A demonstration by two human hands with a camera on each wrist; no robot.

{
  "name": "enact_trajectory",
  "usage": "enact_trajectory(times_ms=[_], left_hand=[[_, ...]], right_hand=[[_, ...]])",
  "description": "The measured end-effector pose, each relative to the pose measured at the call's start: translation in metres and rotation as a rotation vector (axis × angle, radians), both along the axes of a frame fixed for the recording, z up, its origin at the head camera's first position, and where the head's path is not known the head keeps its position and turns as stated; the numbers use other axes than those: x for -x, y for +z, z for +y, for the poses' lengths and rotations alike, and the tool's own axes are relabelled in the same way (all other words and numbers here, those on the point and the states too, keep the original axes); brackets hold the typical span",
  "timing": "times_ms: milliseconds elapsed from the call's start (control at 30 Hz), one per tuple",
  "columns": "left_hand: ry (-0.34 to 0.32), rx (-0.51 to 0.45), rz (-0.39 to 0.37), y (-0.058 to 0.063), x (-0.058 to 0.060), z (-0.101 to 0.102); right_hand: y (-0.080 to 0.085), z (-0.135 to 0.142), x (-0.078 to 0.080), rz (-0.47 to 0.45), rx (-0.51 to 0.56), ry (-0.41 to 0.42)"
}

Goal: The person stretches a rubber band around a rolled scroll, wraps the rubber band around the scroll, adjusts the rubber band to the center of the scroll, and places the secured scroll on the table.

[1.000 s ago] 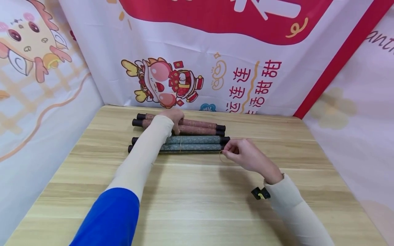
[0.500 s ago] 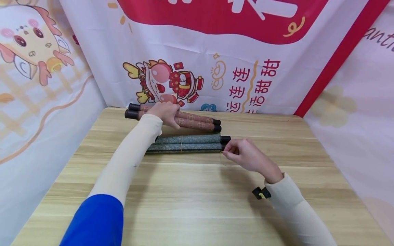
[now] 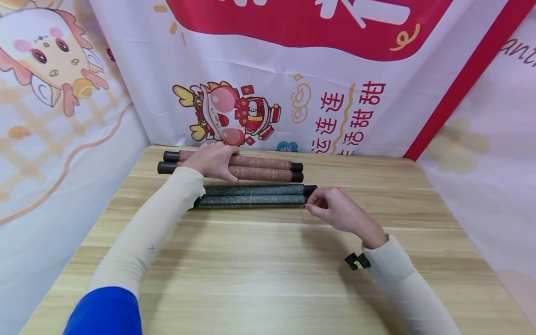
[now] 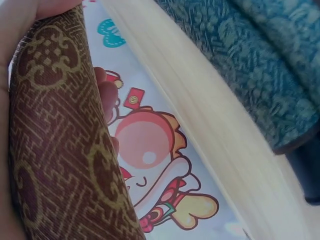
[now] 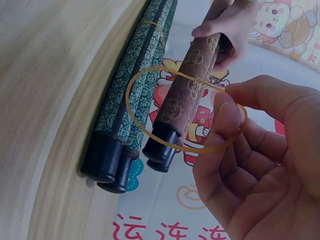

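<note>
My left hand (image 3: pixel 213 160) grips two brown patterned scrolls (image 3: pixel 264 173) with dark end knobs, its fingers wrapped over them from above. In the left wrist view, the brown cloth (image 4: pixel 60 125) of a scroll fills the space between thumb and fingers. Between thumb and forefinger my right hand (image 3: pixel 335 209) pinches a yellow rubber band (image 5: pixel 165 142), which hangs as a loose loop. Just in front of the brown pair lie two green patterned scrolls (image 3: pixel 272 200), bound round the middle by another rubber band (image 5: pixel 152 22). The right hand is close by their right-hand knobs (image 5: pixel 102 160).
The scrolls are at the back of a wood-grain table (image 3: pixel 251 270). Behind the table hangs a white and red printed cloth (image 3: pixel 259 60), and more printed cloth (image 3: pixel 63 139) lines the left side. A small black and yellow piece (image 3: pixel 357 261) sits at the right cuff.
My left hand has lifted the brown scrolls away from the green ones and shifted them left, then brought them slightly nearer. The right hand with the rubber band has stayed almost still.
</note>
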State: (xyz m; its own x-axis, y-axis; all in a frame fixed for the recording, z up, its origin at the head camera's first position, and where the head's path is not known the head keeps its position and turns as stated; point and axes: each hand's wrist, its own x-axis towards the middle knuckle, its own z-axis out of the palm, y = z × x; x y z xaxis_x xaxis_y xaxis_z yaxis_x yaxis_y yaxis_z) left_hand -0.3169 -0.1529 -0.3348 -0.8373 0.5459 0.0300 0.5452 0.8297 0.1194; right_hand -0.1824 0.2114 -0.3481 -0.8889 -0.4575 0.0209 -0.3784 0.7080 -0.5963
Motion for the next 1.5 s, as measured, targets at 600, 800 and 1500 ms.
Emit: enact_trajectory(times_ms=[600, 800, 1500], left_hand=[[0.011, -0.105, 0.071, -0.006, -0.052, -0.024], [-0.015, -0.129, 0.091, -0.005, -0.071, -0.025], [-0.038, -0.15, 0.097, -0.028, -0.12, -0.026]], right_hand=[[-0.001, 0.006, 0.005, 0.007, -0.023, -0.04], [-0.001, 0.011, 0.007, 0.016, -0.023, -0.066], [-0.006, 0.019, 0.016, -0.006, -0.024, -0.147]])
